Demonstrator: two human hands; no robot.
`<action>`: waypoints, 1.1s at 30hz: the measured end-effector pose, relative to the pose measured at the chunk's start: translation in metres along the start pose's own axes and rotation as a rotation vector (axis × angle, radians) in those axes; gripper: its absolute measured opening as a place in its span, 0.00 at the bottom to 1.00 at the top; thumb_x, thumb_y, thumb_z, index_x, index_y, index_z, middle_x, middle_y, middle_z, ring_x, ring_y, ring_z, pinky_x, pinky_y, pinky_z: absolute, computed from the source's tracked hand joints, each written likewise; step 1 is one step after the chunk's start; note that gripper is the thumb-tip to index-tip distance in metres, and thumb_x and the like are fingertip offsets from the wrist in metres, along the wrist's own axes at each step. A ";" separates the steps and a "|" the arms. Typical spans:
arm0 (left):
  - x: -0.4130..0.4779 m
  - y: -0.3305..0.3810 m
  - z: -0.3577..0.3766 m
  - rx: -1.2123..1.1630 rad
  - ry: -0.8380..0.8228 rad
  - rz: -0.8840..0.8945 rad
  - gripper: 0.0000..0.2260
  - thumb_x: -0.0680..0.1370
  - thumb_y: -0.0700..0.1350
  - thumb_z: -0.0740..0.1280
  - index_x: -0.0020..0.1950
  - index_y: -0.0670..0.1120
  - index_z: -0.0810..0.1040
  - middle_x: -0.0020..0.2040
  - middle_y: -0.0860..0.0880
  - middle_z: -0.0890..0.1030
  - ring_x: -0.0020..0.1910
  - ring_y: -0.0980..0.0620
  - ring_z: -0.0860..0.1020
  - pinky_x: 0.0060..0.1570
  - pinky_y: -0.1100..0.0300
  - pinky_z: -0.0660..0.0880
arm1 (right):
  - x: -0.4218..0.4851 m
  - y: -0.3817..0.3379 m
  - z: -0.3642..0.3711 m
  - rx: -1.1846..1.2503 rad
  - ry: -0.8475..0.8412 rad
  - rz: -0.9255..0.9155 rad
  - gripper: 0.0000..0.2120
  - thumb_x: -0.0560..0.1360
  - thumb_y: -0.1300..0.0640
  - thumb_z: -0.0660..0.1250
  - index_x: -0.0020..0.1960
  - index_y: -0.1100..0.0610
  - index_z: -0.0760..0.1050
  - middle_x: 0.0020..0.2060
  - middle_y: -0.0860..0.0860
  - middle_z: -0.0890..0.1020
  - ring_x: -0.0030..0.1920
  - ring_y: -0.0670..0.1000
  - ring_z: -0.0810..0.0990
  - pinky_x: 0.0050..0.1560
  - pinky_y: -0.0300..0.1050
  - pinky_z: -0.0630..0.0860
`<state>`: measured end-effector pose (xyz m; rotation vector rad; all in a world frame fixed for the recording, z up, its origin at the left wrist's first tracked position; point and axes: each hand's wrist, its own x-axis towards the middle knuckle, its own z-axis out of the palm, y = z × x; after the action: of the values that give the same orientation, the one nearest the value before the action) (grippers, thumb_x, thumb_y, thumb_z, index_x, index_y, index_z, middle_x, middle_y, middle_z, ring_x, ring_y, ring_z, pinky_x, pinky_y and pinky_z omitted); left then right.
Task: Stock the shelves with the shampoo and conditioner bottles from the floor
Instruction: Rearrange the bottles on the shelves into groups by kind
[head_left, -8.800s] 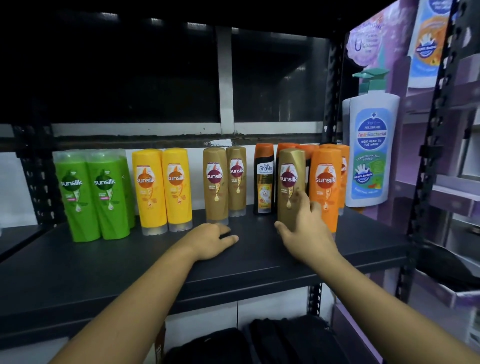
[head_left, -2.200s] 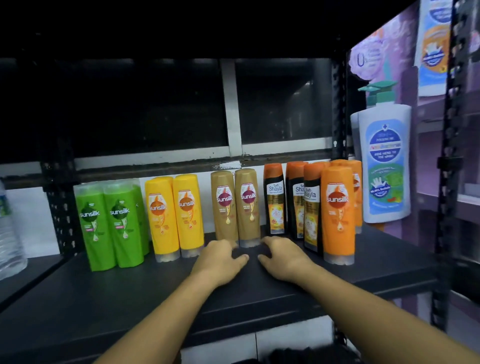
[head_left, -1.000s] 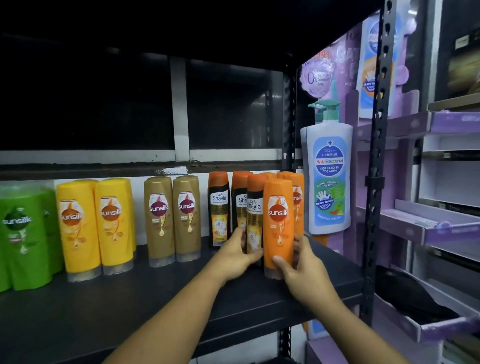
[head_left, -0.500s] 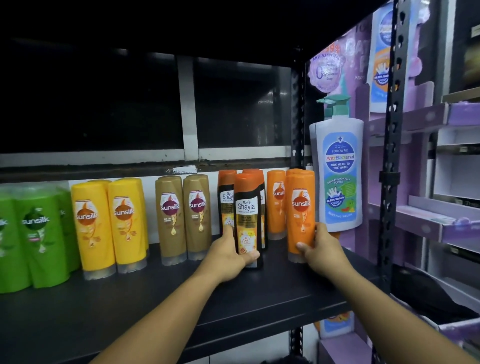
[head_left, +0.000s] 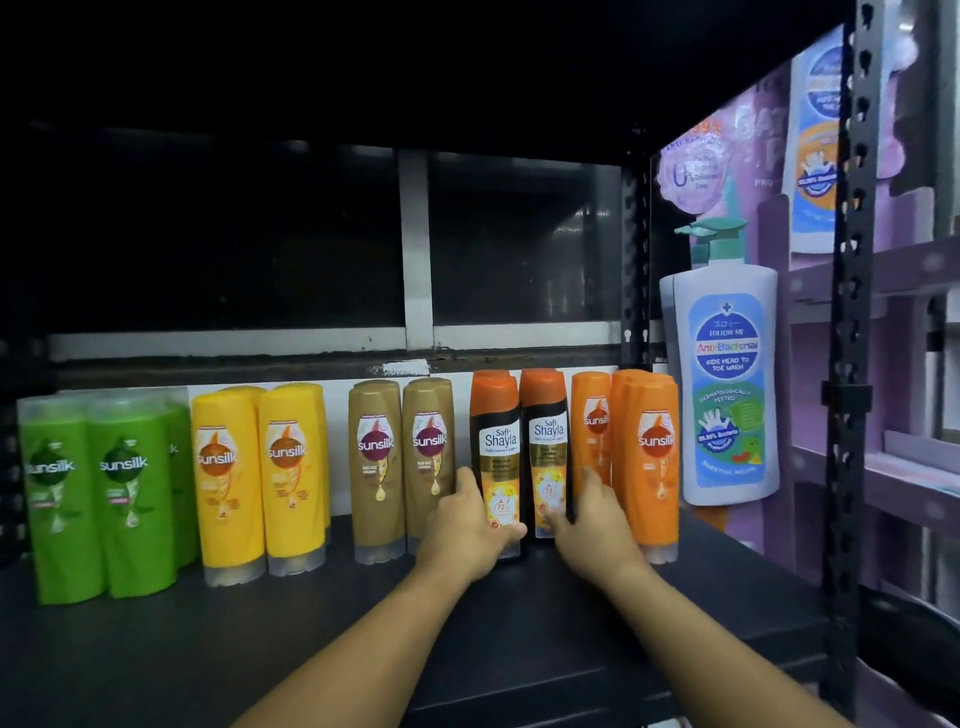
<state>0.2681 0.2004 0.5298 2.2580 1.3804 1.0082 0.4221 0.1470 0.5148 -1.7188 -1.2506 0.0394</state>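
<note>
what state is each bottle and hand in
left black Safi Shayla bottle, upright, gripped by left hand
right black Safi Shayla bottle, upright, gripped by right hand
green Sunsilk bottles, upright, untouched
yellow Sunsilk bottles, upright, untouched
brown Sunsilk bottles, upright
orange Sunsilk bottles, upright
white plastic pump bottle, upright

Green bottles (head_left: 124, 493), yellow bottles (head_left: 260, 467), brown bottles (head_left: 400, 457) and, far right, orange bottles (head_left: 649, 457) are standing upright in a row on the shelf (head_left: 208, 649). Between the last two, the left black bottle (head_left: 500, 447) (orange-capped) is being gripped by the left hand (head_left: 467, 525), the right black bottle (head_left: 548, 436) by the right hand (head_left: 587, 519)
</note>
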 end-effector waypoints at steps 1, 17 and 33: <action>0.003 0.002 0.002 0.007 0.013 -0.016 0.27 0.72 0.55 0.78 0.58 0.51 0.63 0.58 0.49 0.81 0.57 0.46 0.80 0.49 0.52 0.78 | 0.009 0.004 0.004 0.017 -0.007 0.046 0.30 0.75 0.52 0.72 0.72 0.54 0.63 0.64 0.57 0.76 0.66 0.60 0.75 0.67 0.58 0.73; 0.017 -0.011 0.029 -0.016 0.126 -0.005 0.23 0.76 0.50 0.76 0.58 0.51 0.62 0.56 0.48 0.82 0.55 0.45 0.82 0.52 0.47 0.80 | 0.029 0.025 0.017 0.153 0.007 0.001 0.21 0.79 0.57 0.71 0.69 0.54 0.70 0.61 0.50 0.81 0.63 0.53 0.79 0.60 0.45 0.73; 0.021 -0.017 0.032 -0.028 0.127 0.022 0.22 0.78 0.46 0.74 0.65 0.52 0.64 0.61 0.49 0.81 0.59 0.46 0.81 0.55 0.48 0.81 | 0.025 0.025 0.017 0.105 -0.055 -0.008 0.27 0.78 0.61 0.71 0.74 0.53 0.65 0.63 0.50 0.81 0.65 0.52 0.78 0.64 0.46 0.74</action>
<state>0.2860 0.2301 0.5057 2.2277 1.3852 1.1895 0.4427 0.1771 0.5000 -1.6317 -1.2740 0.1460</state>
